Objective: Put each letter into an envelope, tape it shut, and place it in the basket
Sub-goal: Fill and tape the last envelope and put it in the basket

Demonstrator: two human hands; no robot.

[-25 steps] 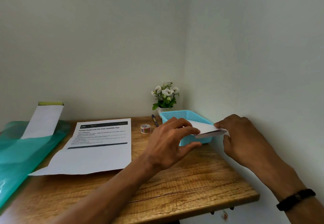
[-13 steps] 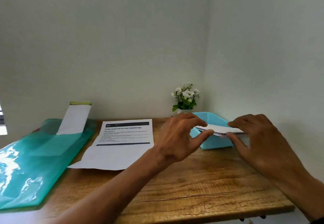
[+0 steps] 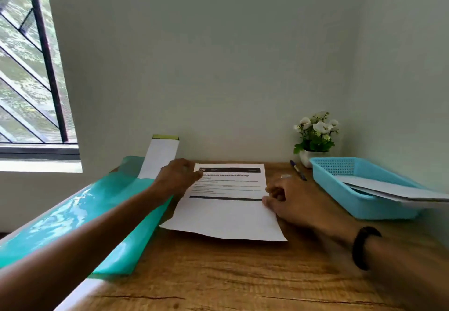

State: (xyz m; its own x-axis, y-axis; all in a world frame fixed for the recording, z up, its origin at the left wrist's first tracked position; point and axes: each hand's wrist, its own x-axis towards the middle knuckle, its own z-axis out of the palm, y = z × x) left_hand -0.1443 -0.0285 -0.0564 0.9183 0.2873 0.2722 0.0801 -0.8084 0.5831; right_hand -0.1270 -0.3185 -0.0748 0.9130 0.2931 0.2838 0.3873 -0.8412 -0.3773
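A printed letter lies flat in the middle of the wooden desk. My left hand reaches over the letter's far left corner, fingers out and blurred. At the letter's right edge rests my right hand, fingers loosely curled and the thumb touching the paper. The blue basket stands at the right with a white envelope lying in it, one end jutting over the rim. Another long white envelope leans against the wall. A tape roll peeks out behind my right hand.
A green plastic folder covers the desk's left side under my left forearm. A pen and a small pot of white flowers stand at the back right. Walls close the back and right; a barred window is on the left.
Both hands let go of the envelope, which now lies in the basket, and moved left to the letter. My view swung left.
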